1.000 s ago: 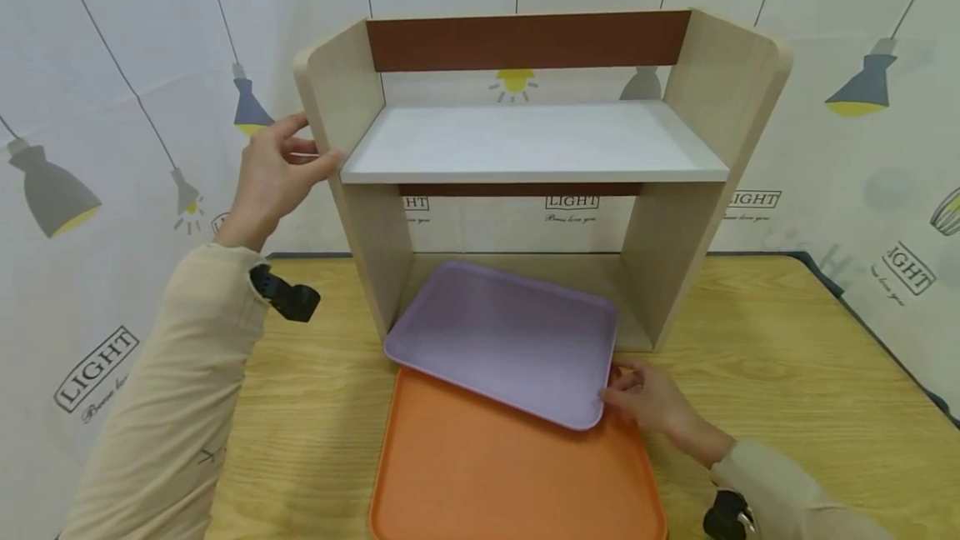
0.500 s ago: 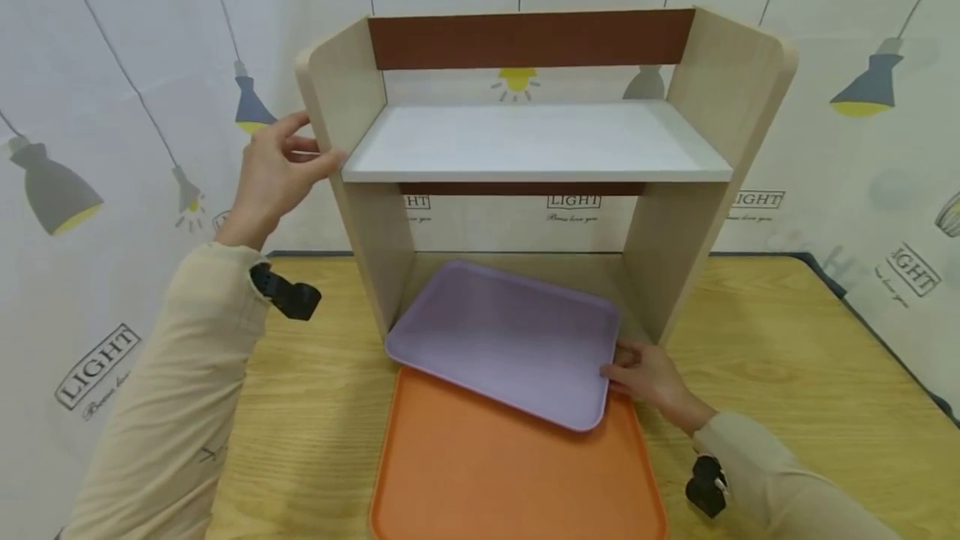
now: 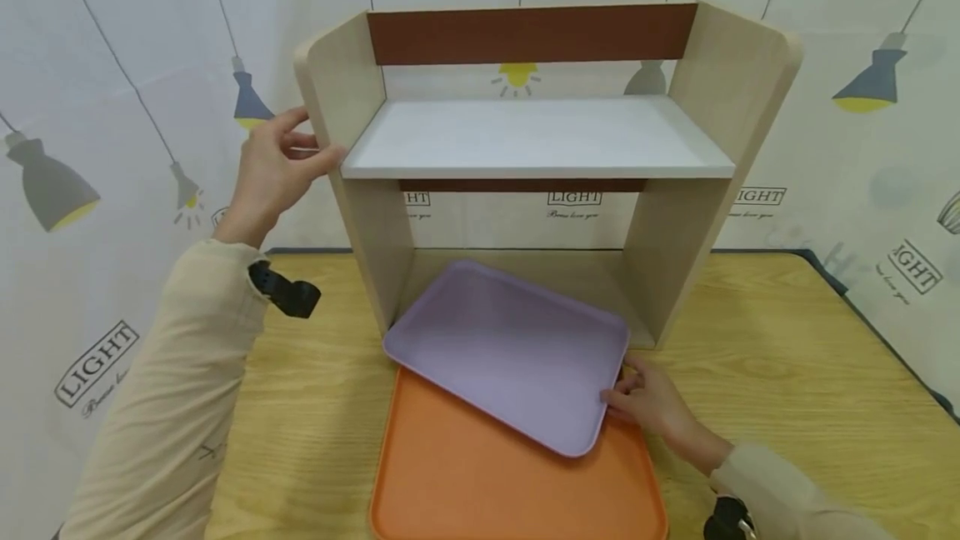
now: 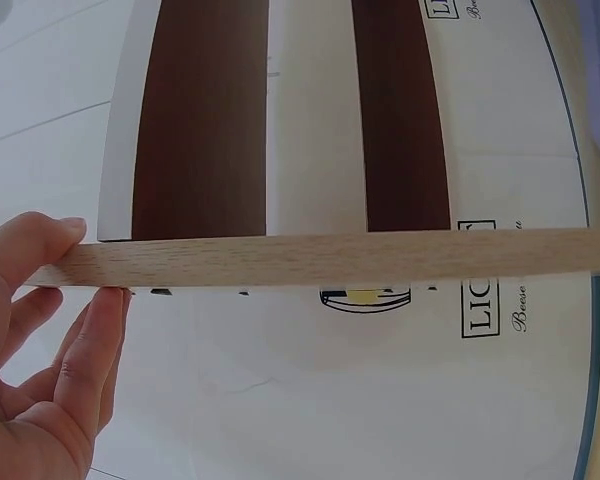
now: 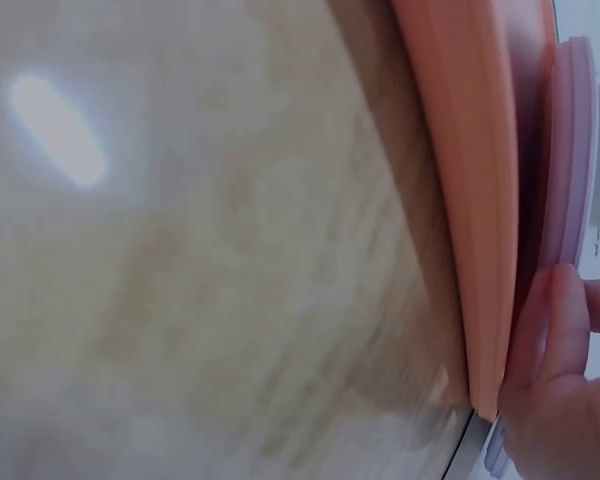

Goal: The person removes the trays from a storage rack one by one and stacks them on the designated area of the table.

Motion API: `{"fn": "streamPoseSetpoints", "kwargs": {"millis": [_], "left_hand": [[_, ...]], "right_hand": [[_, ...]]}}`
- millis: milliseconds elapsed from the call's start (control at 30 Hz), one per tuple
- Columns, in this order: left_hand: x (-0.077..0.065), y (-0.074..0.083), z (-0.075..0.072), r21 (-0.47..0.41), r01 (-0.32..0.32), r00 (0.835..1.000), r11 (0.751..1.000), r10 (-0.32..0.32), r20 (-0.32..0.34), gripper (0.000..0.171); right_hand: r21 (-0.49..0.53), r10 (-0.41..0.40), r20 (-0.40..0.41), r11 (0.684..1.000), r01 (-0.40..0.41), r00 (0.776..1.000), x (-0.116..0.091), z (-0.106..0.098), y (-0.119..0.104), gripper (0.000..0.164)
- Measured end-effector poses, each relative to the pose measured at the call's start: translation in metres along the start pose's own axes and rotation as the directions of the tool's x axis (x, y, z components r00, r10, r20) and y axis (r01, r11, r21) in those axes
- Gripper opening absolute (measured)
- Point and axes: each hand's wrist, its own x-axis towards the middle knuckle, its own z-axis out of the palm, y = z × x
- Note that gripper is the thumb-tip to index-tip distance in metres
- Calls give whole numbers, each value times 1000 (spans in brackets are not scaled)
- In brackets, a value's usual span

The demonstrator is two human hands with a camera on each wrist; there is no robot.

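Observation:
My left hand point(image 3: 273, 169) pinches the front edge of the shelf unit's left side panel point(image 3: 341, 107), thumb on the inner side; in the left wrist view, the fingers hold that same panel point(image 4: 330, 258) from both faces. A lavender tray point(image 3: 517, 357) lies askew, its back part inside the lower compartment and its front part over an orange tray point(image 3: 480, 490). With thumb and fingers, my right hand point(image 3: 663, 411) pinches the lavender tray's right edge. The right wrist view shows the fingers on the lavender rim point(image 5: 568, 160), just above the orange rim point(image 5: 480, 200).
The pale wood shelf unit has a white upper shelf point(image 3: 540, 136) with nothing on it and a brown back rail point(image 3: 532, 34). It stands on a wood-grain table point(image 3: 787, 373), before a wall sheet point(image 3: 847, 173) printed with lamps.
The lavender tray's right end has swung a little toward me, making it more slanted. My right hand slid forward along its edge, then came back. The left hand keeps its place.

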Motion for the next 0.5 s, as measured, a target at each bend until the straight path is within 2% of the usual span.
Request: {"fn": "streamPoseSetpoints", "kwargs": {"millis": [133,367,500], "left_hand": [[-1,0,0,4,-2,1000,1000,2,-3,59],[-2,0,0,19,-6,1000,1000,6,-8,59],[-2,1,0,23,-6,1000,1000,6,-8,58]], "right_hand": [[46,35,29,998,-37,999,-7,0,0,68],[-38,-20,-11,999,20,1000,1,-11,5,63],[41,-20,14,999,20,1000,12,-17,8,56]]}}
